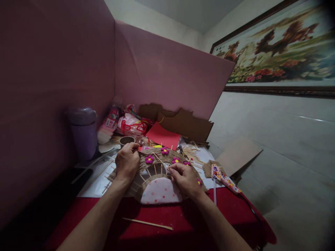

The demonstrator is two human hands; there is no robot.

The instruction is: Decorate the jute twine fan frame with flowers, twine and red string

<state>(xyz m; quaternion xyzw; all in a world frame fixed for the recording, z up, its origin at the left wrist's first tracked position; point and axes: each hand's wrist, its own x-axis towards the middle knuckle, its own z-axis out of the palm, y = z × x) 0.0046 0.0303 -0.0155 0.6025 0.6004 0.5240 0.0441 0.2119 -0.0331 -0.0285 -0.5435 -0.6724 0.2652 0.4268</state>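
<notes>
Biggest on show are the pink panels (167,73) behind, and below them comes the worktop (235,209) under its red cloth. A framed picture (282,52) of horses hangs on the right, and torn cardboard (188,125) leans at the back.

And here, front and centre on the worktop, sits the twine-wound arch (166,157), right between the two hands! It looks light: springy twine over thin sticks, stiff enough along the arc, yet likely fragile where bare spokes bridge the open middle. The broad twine band looks the safest hold, rough and unlikely to slip; those spokes could snap under a squeeze. The spotted panel (161,191) at its base looks soft-faced.

The left hand (127,162) is at the upper left edge, fingers curled narrow; whether they grip anything, one cannot tell. The right hand (185,177) is over the spokes, thumb and forefinger drawn together, apparently on a thin stick (157,157) slanting across the band.

Down in size: a flower-patterned glue gun (225,179) to the right, a loose stick (148,223) nearest the front, and the little magenta flowers (164,150) dotting the twine.
</notes>
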